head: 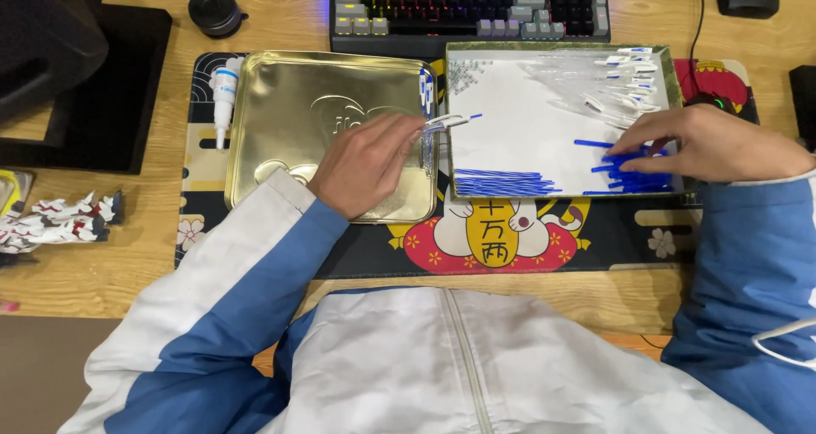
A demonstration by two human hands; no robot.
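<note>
Far left, a small white bottle (224, 94) lies beside the gold tin lid (289, 119), well clear of either hand. The left hand (367, 164) rests over that lid, fingers pinched on a clear pen barrel (450, 122) with a blue tip; its thumb's hidden, so hard to see much more. Right of it, the white-lined tray (518, 136) holds a neat row of blue refills (501, 182). The right hand (701, 143) presses its fingertips onto a loose pile of blue refills (633, 172), fingers close together. Can't make out the clear bits above it.

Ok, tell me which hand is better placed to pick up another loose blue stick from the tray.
Right. The right hand already rests on the loose blue sticks; the left hand holds a clear pen part over the gold lid.
</note>
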